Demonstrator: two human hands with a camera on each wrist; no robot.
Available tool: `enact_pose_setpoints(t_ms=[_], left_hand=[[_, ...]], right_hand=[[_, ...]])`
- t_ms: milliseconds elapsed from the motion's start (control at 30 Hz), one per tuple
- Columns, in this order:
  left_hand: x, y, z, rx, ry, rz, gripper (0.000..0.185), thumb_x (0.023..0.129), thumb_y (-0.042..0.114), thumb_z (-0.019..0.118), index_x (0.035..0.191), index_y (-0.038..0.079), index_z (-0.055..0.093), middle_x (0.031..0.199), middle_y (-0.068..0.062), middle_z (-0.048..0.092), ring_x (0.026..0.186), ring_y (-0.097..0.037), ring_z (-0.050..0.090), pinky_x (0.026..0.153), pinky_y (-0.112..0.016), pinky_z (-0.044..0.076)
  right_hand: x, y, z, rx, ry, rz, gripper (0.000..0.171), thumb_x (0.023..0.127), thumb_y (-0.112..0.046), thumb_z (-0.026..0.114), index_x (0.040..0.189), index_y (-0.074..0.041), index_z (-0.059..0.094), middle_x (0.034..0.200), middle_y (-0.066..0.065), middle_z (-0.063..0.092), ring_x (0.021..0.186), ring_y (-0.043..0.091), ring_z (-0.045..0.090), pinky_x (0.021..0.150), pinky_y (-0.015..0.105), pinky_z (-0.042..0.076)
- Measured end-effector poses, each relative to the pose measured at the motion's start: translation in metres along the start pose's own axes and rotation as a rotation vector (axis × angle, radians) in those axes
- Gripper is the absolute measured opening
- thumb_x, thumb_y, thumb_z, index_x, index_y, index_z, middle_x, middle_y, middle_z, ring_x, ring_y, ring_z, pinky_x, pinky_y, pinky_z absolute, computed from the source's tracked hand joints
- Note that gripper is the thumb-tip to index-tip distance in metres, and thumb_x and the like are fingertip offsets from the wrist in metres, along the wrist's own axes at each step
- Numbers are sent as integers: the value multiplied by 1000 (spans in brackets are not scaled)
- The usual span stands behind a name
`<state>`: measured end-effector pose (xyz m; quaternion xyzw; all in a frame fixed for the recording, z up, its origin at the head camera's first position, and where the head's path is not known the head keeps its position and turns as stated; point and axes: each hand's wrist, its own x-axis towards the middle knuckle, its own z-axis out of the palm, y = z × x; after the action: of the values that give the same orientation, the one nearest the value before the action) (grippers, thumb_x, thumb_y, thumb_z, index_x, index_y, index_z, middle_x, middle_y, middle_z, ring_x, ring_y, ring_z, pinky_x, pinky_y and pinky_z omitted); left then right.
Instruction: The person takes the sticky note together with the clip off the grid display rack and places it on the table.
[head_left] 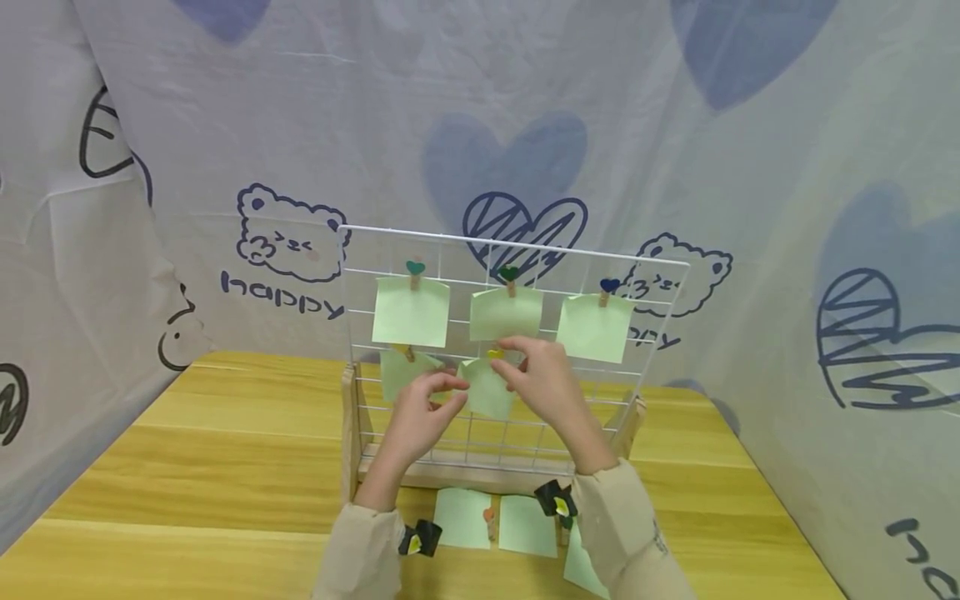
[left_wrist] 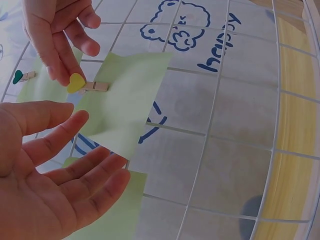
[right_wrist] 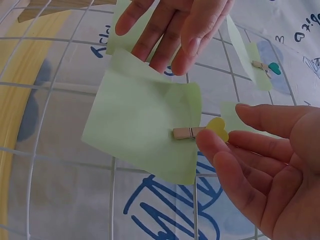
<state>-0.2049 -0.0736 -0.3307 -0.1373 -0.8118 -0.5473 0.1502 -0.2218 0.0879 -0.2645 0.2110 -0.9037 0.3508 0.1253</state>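
A pale green paper note (head_left: 487,396) hangs tilted on a white wire grid (head_left: 517,246), held by a small wooden clothespin (right_wrist: 185,132) with a yellow heart. My right hand (head_left: 546,379) is at this clothespin, a fingertip touching the heart while thumb and fingers stand apart. Beside the note's lower left side, my left hand (head_left: 426,417) has its fingers relaxed and spread, with nothing in its grasp. Its fingertips come right up to the note's edge in the left wrist view. Behind the left hand, another note (head_left: 397,379) hangs from a yellow-topped clothespin (head_left: 405,352).
Above, three notes hang in a row from heart clothespins: teal (head_left: 415,271), green (head_left: 510,275) and blue (head_left: 609,287). The grid stands in a wooden base (head_left: 465,479). On the wooden table (head_left: 225,467) lie more notes (head_left: 528,527) and an orange-heart clothespin (head_left: 490,518).
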Motion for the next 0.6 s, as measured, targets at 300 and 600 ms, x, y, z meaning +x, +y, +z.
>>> enact_pose_setpoints(t_ms=[300,600], left_hand=[[1,-1,2,-7,0,3,14,85,9,59,94,0,65,117,-18,53,100,-31,53,74,-38,49],[2,-2,2,-15,19,13,12,85,7,58,93,0,65,109,-16,57,90,-27,56,73,-37,49]], right_hand=[[5,0,0,-54,1,-6,30,82,-12,64,110,0,61,99,14,64,54,21,59,36,20,32],[10,1,2,-104,-4,-24,27,81,-10,65,107,-2,63,101,11,64,50,12,55,39,21,38]])
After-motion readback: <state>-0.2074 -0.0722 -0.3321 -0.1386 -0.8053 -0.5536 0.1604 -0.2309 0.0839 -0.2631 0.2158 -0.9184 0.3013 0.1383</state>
